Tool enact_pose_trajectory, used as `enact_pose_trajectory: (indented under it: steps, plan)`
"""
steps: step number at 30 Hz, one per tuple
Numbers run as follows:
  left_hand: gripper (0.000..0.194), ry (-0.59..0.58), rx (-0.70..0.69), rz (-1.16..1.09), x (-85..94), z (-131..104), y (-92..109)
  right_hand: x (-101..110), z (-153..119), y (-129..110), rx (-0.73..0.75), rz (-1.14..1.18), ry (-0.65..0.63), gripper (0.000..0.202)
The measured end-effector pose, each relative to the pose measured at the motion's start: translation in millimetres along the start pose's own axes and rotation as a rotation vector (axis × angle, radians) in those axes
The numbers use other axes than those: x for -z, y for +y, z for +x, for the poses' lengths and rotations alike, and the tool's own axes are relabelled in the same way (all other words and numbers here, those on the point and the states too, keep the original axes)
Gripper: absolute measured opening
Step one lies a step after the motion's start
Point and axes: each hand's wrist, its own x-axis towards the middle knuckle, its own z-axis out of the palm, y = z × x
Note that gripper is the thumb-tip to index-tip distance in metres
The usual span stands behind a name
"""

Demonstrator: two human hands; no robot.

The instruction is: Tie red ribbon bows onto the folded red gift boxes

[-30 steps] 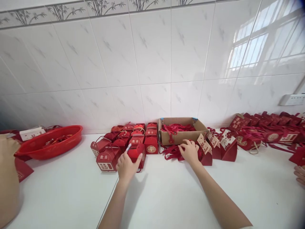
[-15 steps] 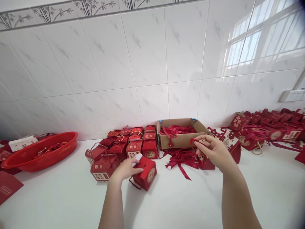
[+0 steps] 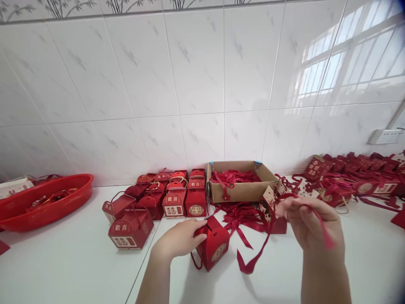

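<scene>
My left hand (image 3: pixel 182 237) grips the top of a small red gift box (image 3: pixel 218 247) by its flap, thumb and fingers closed on it. The box stands tilted on the white table, a round pale emblem on one face and a dark red cord loop at its left. To the right, my right hand (image 3: pixel 313 217) is raised and pinches a dark red ribbon (image 3: pixel 257 257). One end of the ribbon hangs down toward the box, and the other trails past my wrist. Behind lies a pile of dark red ribbons (image 3: pixel 242 217) on the table.
A cardboard box (image 3: pixel 237 193) holding red ribbons stands against the tiled wall. Left of it are several finished-looking red gift boxes (image 3: pixel 129 228). A red plastic basin (image 3: pixel 57 209) sits far left. More red boxes (image 3: pixel 363 185) line the right, below a power socket (image 3: pixel 386 136).
My right hand has drawn the ribbon away from the pile, to the right and nearer me. The box in my left hand has shifted right and turned; its flaps are now closer together.
</scene>
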Motion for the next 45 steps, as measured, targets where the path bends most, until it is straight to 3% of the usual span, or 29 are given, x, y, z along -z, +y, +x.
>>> enact_pose_trajectory:
  steps: [2,4,6,10,13,20,26,30,45]
  plan:
    - [0.048,-0.013,0.01,-0.024,2.0,-8,2,-3,1,0,0.026,-0.129,0.067,0.008]
    - [0.048,-0.053,0.045,-0.034,4.6,-12,5,-7,4,-2,-0.063,-0.303,0.06,0.013]
    - [0.051,-0.08,0.061,-0.016,6.4,-11,8,-10,8,-1,-0.269,-0.487,-0.145,0.03]
    - [0.052,-0.051,0.038,0.053,2.6,-1,11,-16,16,12,-0.662,-0.71,-0.752,0.044]
    - [0.045,-0.09,0.015,0.097,-5.3,9,12,-17,16,30,-0.773,-0.822,-0.983,0.041]
    - [0.022,-0.167,-0.047,0.103,-15.5,23,17,-14,15,53,-0.78,-0.832,-1.111,0.035]
    - [0.025,-0.194,-0.055,0.138,-14.9,26,20,-15,16,57,-0.755,-0.723,-1.07,0.037]
    - [0.029,-0.195,-0.072,0.15,-16.6,27,20,-12,17,58,-0.814,-0.627,-1.096,0.037]
    - [0.027,-0.204,-0.151,0.097,-16.6,32,14,-12,20,58,-0.868,-0.677,-1.098,0.038]
